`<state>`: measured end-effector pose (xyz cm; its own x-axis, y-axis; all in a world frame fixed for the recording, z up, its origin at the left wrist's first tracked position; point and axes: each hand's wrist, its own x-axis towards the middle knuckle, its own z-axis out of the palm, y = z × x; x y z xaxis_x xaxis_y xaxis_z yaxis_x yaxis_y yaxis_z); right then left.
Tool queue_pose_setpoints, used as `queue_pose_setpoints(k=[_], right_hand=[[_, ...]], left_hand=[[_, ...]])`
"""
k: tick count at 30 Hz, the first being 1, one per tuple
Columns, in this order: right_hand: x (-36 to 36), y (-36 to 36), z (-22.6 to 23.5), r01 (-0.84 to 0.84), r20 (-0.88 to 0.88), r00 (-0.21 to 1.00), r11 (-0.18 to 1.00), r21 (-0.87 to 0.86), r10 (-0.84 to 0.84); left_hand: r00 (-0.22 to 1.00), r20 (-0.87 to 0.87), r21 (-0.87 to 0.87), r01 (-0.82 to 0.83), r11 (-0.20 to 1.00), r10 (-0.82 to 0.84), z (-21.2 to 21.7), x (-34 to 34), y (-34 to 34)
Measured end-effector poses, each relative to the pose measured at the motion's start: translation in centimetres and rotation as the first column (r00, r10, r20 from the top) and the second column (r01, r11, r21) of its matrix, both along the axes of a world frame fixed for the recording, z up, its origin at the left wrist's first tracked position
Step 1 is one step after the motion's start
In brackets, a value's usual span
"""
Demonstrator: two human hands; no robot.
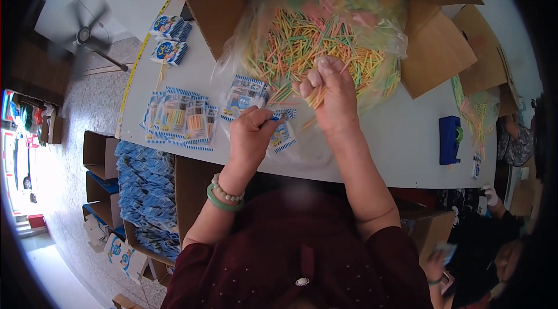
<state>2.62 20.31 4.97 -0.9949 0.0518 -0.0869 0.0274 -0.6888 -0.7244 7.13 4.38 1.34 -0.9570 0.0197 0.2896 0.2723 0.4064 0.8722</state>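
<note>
head view | white table [401, 134] beside grey tiled floor [75, 105] | right hand [328, 91] fingers pinching thin coloured sticks [317, 98] | left hand [251, 131] fingers pinching small blue-white plastic packet [282, 134]

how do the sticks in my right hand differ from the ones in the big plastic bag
The sticks in the right hand are a small pinched bundle, lying roughly parallel and lifted above the table. The sticks in the plastic bag are a large loose heap, pointing every way, resting inside the open cardboard box. Both are thin, straight and in mixed pastel colours: yellow, green, pink, orange. The left hand holds a small blue-edged packet nearby.
</note>
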Motion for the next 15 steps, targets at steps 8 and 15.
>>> queue_pose_setpoints(k=[8,15], right_hand=[[2.3,-2.0,0.5,0.056,-0.187,0.982,0.910,0.411,0.024],[2.5,-0.5,-1.4,0.142,-0.215,0.976,0.869,0.475,-0.042]], left_hand=[[0.918,0.346,0.355,0.065,0.933,-0.196,0.7,0.3,0.3],[0.872,0.365,0.414,0.162,0.896,-0.326,0.2,0.6,0.3]])
